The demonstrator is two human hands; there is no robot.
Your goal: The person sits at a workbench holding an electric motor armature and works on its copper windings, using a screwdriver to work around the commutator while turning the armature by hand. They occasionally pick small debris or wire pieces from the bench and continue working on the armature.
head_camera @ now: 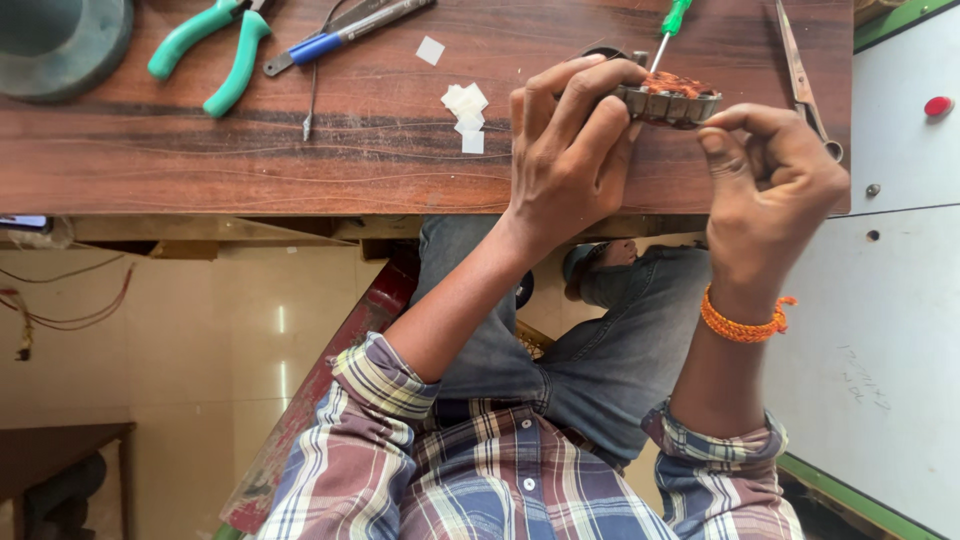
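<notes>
The small metal stator with copper windings sits at the near edge of the wooden table, pinched between both hands: left hand curls its fingers over one end, right hand pinches the other. A green-handled screwdriver lies just behind it, small white paper squares beside it, green pliers farther off.
</notes>
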